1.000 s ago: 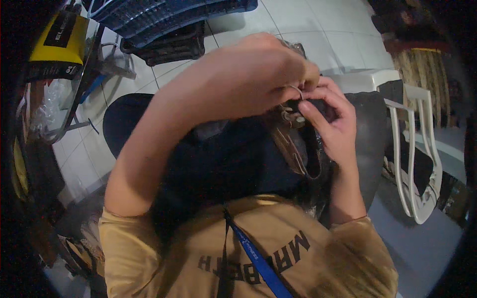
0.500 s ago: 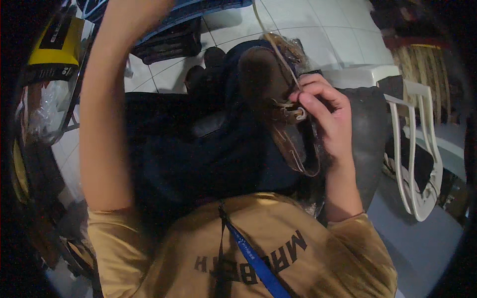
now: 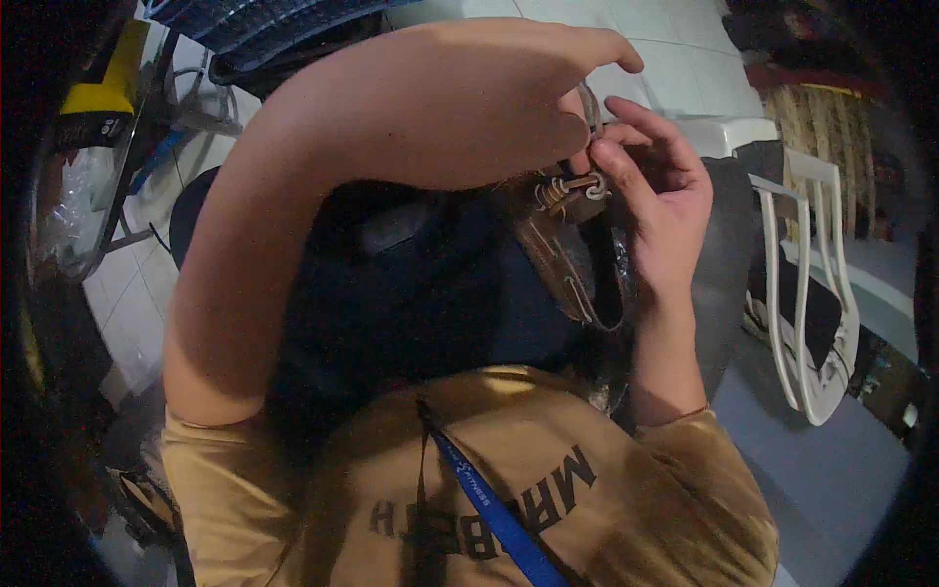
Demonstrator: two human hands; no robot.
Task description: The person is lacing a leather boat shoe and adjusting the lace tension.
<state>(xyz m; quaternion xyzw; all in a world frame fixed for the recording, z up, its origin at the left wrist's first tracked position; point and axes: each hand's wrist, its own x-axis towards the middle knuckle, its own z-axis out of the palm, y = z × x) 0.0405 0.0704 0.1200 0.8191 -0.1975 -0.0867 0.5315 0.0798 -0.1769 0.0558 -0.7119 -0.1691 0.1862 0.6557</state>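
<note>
On my lap rests a brown leather shoe point(image 3: 553, 259), its opening toward me and pale lace showing along its side. Lace is wound in coils point(image 3: 556, 194) near the front of the opening. My left hand point(image 3: 572, 83) reaches across from the left, one finger stretched out, the others bent against a raised loop of lace point(image 3: 590, 103). Its forearm covers the far part of the shoe. My right hand point(image 3: 660, 181) is beside the shoe, thumb and a finger pinched at the base of that loop, the other fingers curled loosely.
A white plastic chair point(image 3: 817, 284) stands at the right. Blue crates point(image 3: 254, 34) are at the far left, close to my left arm. A yellow and black package point(image 3: 103, 98) and clear plastic bags point(image 3: 78, 210) lie at the left edge.
My left hand has come down from the far left, across to my right hand. The lace that was stretched long and taut is now a short loop between the hands.
</note>
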